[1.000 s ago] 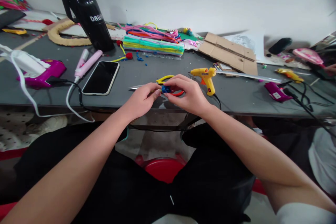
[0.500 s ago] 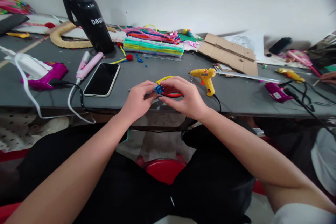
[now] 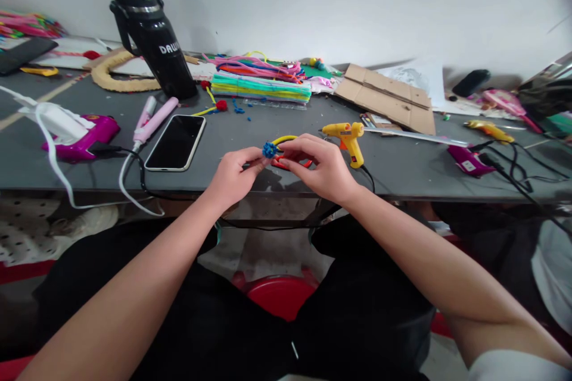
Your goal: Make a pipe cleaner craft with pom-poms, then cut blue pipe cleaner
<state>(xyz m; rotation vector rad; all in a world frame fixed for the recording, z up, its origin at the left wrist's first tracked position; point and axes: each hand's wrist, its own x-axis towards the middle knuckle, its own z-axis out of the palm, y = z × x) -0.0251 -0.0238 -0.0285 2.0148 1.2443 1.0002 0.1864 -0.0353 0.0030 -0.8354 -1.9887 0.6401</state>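
A small fuzzy blue pipe-cleaner cluster [image 3: 270,150] is held between my hands above the table's front edge. My left hand [image 3: 238,176] pinches its lower left side between thumb and forefinger. From the right, my right hand [image 3: 322,168] has thumb and fingertips closed at the cluster's other side, where the exact grip is partly hidden. A yellow curved piece [image 3: 286,139] and a red curved piece [image 3: 308,163] show behind my right fingers; I cannot tell what they belong to. Just right of that hand lies a yellow glue gun [image 3: 346,136].
A phone [image 3: 176,143], a pink styling iron [image 3: 154,120] and a purple power socket [image 3: 96,134] lie left. Behind stand a black bottle [image 3: 156,41] and pipe-cleaner bundles [image 3: 261,88]. Cardboard [image 3: 386,98], a second glue gun [image 3: 491,130] and cables are right.
My right fingers have drawn slightly away from the blue cluster, so more of it shows. The view has tilted a little, shifting the table lower.
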